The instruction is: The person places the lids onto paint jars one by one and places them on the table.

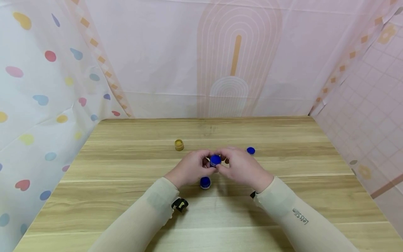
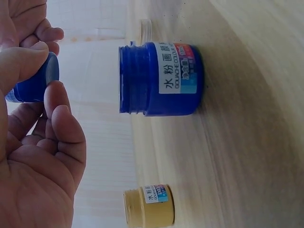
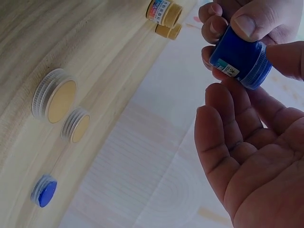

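A blue jar (image 1: 215, 160) with a clear ridged lid (image 3: 256, 66) is held in the air between both hands. My left hand (image 1: 194, 167) grips the body of this jar (image 2: 31, 83), thumb on one side and fingers on the other. At the lid's rim, my right hand (image 1: 242, 167) pinches with thumb and fingertips; its other fingers are loosely bent in the right wrist view. A second blue jar (image 1: 205, 183), its threaded neck uncovered (image 2: 166, 99), stands upright on the table just below the hands.
Behind the left hand stands a yellow jar (image 1: 179, 145); the right wrist view shows two yellow jars (image 3: 164, 12). A blue lid (image 1: 251, 151) lies beyond the right hand. Two yellow lids (image 3: 61, 101) lie near that blue lid (image 3: 45, 191). Patterned cloth (image 1: 157, 52) hangs behind the table.
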